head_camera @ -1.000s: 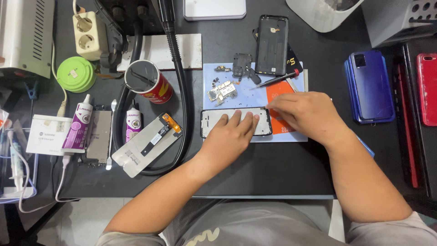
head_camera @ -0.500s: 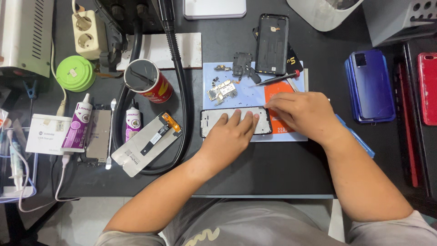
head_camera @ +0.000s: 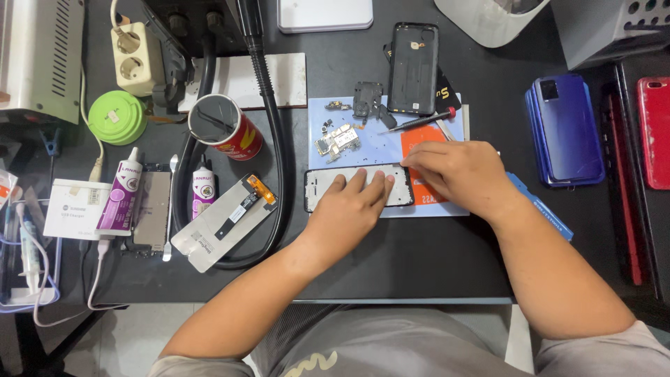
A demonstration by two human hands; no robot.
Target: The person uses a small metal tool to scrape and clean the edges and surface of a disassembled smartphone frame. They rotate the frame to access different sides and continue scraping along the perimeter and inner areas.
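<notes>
Left hand (head_camera: pixel 352 209) flat on phone frame (head_camera: pixel 322 188), fingers spread, gripping nothing. Right hand (head_camera: pixel 464 174) curled at frame's end; grip not visible. Blue mat (head_camera: pixel 380 146) beneath.

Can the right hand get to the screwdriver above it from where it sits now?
Probably yes. The right hand rests on the phone frame's right end, and the screwdriver lies just beyond its fingers on the blue mat, with nothing between them.

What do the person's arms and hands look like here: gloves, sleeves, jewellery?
Both hands are bare: no gloves, rings or watch show on the left hand or right hand. The forearms are uncovered. A light short sleeve shows at the right upper arm.
</notes>
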